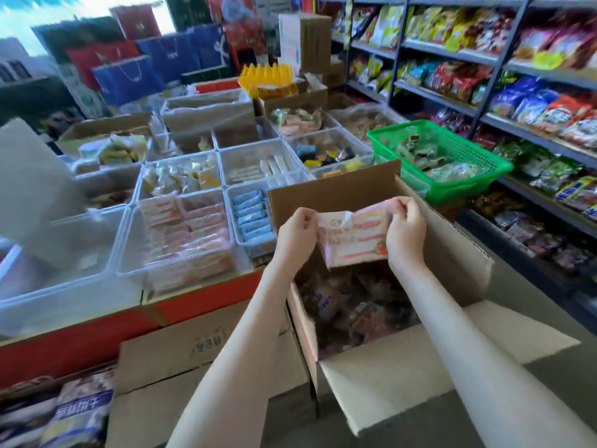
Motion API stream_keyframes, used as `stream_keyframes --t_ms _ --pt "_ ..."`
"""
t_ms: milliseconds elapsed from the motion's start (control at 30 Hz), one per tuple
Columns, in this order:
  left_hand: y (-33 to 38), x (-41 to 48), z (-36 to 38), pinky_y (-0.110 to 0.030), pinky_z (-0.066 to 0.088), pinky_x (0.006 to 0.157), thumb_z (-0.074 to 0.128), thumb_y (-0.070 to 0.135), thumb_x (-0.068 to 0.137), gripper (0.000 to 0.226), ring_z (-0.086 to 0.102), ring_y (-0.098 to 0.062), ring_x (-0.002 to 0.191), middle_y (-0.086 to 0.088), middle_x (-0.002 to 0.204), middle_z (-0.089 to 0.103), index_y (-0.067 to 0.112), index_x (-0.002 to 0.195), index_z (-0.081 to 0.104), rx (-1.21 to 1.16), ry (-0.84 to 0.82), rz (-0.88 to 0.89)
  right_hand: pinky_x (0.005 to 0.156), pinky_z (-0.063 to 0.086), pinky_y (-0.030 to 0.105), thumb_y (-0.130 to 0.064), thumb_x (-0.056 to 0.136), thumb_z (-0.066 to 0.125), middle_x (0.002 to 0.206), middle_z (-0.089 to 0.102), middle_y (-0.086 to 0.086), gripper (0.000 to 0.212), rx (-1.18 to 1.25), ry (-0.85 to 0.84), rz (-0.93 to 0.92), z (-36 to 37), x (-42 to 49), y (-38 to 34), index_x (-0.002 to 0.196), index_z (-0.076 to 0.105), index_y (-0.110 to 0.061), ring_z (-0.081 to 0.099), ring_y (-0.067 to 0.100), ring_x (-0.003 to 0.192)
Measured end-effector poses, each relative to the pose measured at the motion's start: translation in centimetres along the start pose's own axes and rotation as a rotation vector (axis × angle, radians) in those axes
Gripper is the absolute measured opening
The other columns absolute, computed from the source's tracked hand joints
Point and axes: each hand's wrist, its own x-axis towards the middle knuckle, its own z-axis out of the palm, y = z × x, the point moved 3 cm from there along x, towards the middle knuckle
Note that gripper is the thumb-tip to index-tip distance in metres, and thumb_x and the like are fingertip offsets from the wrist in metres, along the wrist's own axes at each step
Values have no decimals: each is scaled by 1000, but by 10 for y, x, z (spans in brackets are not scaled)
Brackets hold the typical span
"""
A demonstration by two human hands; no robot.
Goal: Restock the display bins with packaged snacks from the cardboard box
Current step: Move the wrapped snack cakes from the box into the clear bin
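The left hand (295,232) pinched the left edge of a pink snack pack (352,240) and the right hand (405,232) gripped its upper right corner, fingers curled, holding it above the open cardboard box (452,250). The box stood against the red front of the display table (200,305), with more wrapped snacks (355,308) inside it. To the left, a clear display bin (127,244) held matching pink packs (190,234), just beside a narrower bin (231,215) of blue packets (252,218); a green basket (458,192) sat behind the box's far flap, near stocked shelves (484,59).
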Motion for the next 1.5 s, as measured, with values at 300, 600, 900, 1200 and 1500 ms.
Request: stream_keyframes --t_ms 300,600,900,1200,1500 --pt "-29 -12 -123 -46 57 73 49 14 93 27 65 -25 73 4 67 63 21 68 57 -143 311 -8 78 45 30 -19 94 48 90 61 -2 11 24 -153 -87 108 -42 -46 93 59 -17 56 14 87" --pt "-141 56 -299 -33 49 45 41 -3 83 24 56 -22 50 -11 64 60 13 69 52 -105 379 -126 67 38 27 -12 92 53 76 62 0 15 -156 -363 -151 325 -82 -41 82 64 -11 56 16 77" --pt "-236 138 -395 -30 47 48 33 -4 75 27 53 -23 48 -14 73 62 4 82 58 -8 236 -380 67 41 27 0 86 54 67 61 -4 32 -255 -489 50 485 -93 21 63 58 -22 53 9 68" --pt "-285 223 -421 -43 58 69 41 4 78 18 67 -30 74 -11 82 67 13 76 57 105 289 -339 63 49 37 -19 90 58 60 61 -5 22 -396 -508 49 558 -69 64 69 60 -23 55 15 61" --pt "-327 272 -404 -36 57 75 52 9 87 30 63 -23 92 -10 109 60 2 116 50 13 205 -450 68 50 29 -18 94 51 88 69 3 16 -491 -505 99 611 -52 95 82 62 -17 62 19 83"
